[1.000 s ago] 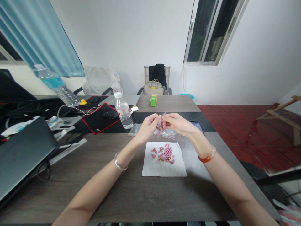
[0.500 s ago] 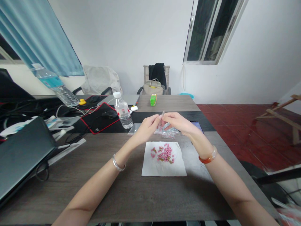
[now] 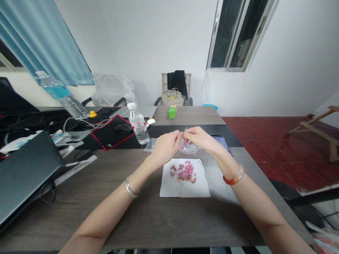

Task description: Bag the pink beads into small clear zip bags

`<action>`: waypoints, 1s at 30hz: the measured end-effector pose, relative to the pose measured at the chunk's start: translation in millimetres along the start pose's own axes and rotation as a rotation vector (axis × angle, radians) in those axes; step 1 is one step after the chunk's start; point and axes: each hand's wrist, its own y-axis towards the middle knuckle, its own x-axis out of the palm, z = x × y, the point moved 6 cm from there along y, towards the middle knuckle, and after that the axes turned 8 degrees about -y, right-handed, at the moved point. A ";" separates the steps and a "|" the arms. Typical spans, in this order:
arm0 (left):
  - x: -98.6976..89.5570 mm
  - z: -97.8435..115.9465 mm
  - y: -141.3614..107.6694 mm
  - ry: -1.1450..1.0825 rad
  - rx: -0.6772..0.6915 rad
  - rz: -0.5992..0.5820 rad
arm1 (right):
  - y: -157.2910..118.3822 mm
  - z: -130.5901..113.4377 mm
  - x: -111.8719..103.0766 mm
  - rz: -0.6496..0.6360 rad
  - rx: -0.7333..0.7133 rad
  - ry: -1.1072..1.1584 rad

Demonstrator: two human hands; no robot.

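Note:
Above the far side of a white paper sheet (image 3: 169, 188), my left hand (image 3: 168, 145) and my right hand (image 3: 198, 137) meet with fingertips pinched. Between them is a small clear plastic bag (image 3: 184, 130), mostly covered by the fingers. Beneath and behind the hands lie more clear plastic bags (image 3: 189, 149), partly hidden. On the sheet, nearer to me, several pink pellets (image 3: 188, 170) are scattered among a few shiny gold-coloured capsule-like pieces (image 3: 191, 179). Neither hand touches the sheet.
A water bottle (image 3: 138, 125) stands left of my hands, near a black mouse pad (image 3: 112, 135) with a red edge. A dark laptop (image 3: 29, 176) occupies the left side. A phone or tablet (image 3: 224, 144) lies beyond my right wrist. A green box (image 3: 172, 112) stands farther back.
My right hand's fingers have curled in closer to the left fingertips, and my left hand has turned slightly. Less of the clear bag shows between them. The pellets and sheet stay put.

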 end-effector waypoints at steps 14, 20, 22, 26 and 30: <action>5.1 -2.8 6.3 -0.726 0.081 -0.102 | -8.6 -7.2 1.3 -0.195 0.045 0.314; -2.3 -1.5 3.4 -0.066 0.120 0.063 | -1.2 -1.1 2.4 -0.070 0.022 0.141; -3.6 0.0 3.6 0.050 0.136 0.092 | -2.2 -1.0 0.9 -0.026 0.014 0.039; -14.1 -7.6 5.3 0.078 0.075 0.222 | -6.1 -2.3 -3.9 0.057 -0.001 -0.092; -16.9 -12.6 5.8 -0.077 0.094 0.245 | -8.4 -0.8 -9.8 0.123 0.051 -0.162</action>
